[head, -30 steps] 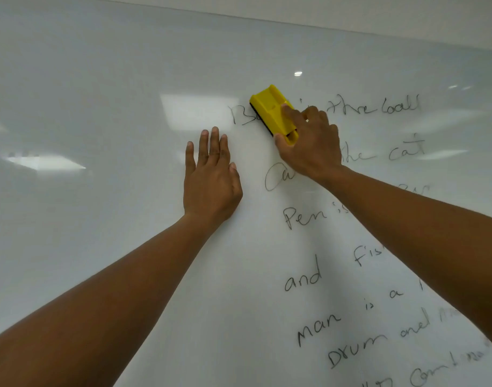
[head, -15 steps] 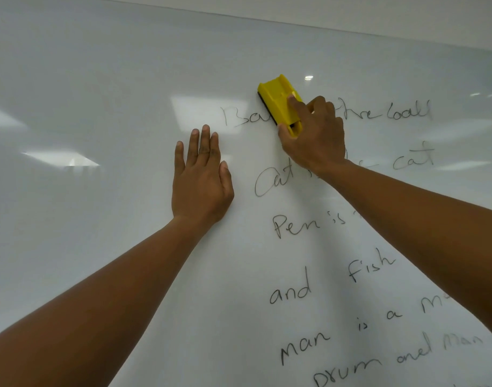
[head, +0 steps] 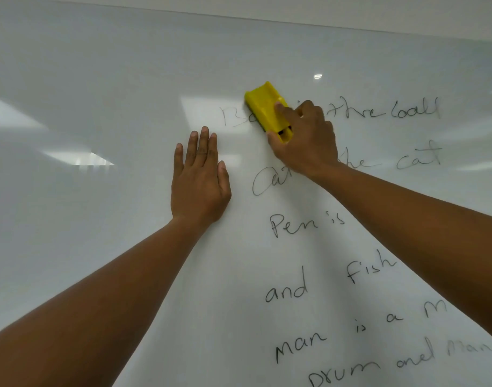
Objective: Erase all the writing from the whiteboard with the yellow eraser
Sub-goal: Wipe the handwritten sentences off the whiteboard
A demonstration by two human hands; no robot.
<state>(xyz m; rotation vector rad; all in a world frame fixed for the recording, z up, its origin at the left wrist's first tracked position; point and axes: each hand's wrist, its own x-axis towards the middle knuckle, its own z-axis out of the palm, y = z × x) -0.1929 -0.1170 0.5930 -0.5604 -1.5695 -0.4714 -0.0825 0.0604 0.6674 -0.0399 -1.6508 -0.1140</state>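
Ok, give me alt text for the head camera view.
A right hand grips a yellow plastic block eraser on the top line of handwriting on a white glossy whiteboard. The left hand presses flat beside it.

writing [head: 292, 227]: partly hidden by right hand [head: 306, 146] | lower lines cut off

Whiteboard [head: 85, 219] bare leftward; left hand [head: 198, 185] blocks lower-left, seemingly.
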